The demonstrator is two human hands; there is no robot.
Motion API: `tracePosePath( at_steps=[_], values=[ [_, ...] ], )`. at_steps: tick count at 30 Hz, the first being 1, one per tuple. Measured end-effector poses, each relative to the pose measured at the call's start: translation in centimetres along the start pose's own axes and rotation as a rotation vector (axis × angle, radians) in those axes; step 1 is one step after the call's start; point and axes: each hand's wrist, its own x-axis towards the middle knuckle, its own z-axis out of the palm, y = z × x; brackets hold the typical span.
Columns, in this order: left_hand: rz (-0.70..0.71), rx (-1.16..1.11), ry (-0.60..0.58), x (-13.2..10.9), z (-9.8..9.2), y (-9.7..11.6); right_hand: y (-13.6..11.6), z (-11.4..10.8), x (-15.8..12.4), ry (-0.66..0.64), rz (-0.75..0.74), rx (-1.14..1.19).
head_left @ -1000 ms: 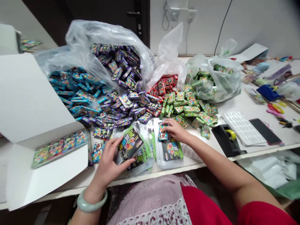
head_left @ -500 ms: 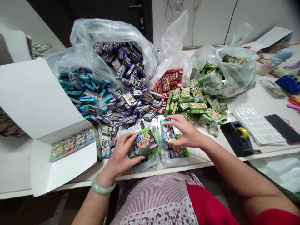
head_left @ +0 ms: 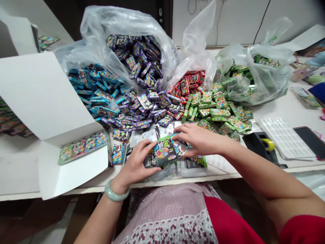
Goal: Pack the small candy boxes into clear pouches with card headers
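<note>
My left hand (head_left: 139, 162) grips the left side of a flat black printed packet (head_left: 162, 153) with a green top edge, thumb along its lower edge. At the packet's right end, my right hand (head_left: 198, 139) has its fingers around a small blue printed box (head_left: 179, 147), partly covered by the fingers. The box meets or overlaps the packet's edge; I cannot tell which. Under my right hand lies another black-and-green packet (head_left: 195, 162) in clear plastic. A second small blue box (head_left: 118, 153) rests on the table left of my left hand.
Purple boxes (head_left: 144, 101), blue boxes (head_left: 96, 84), red boxes (head_left: 190, 81) and green boxes (head_left: 218, 105) spill from clear bags behind my hands. An open white carton (head_left: 73, 183) stands at left. A tape dispenser (head_left: 259, 145), white sheets (head_left: 286, 139) and a phone (head_left: 309, 140) lie at right.
The black packet in my left hand and the small blue box in my right hand have come together. The packet is turned more level. The camera view has shifted slightly.
</note>
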Motion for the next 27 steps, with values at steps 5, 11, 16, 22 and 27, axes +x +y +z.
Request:
tracePosePath(
  at_steps=[5,11,16,22,27],
  values=[
    [-0.014,-0.014,-0.005,-0.3,-0.1,0.1,-0.1,-0.3,0.1,-0.032,-0.011,0.016],
    [-0.006,-0.045,-0.009,-0.4,-0.2,0.3,0.3,-1.1,-0.5,-0.014,-0.033,0.12],
    [-0.045,-0.031,0.022,-0.5,-0.4,0.1,0.2,-1.8,-0.7,0.003,-0.065,0.181],
    [0.012,-0.045,-0.013,-0.4,-0.5,0.5,-0.1,-2.1,-0.1,-0.059,-0.085,0.112],
    [-0.01,-0.064,0.011,0.0,0.2,0.8,-0.4,-0.9,0.8,-0.015,-0.043,0.108]
  ],
)
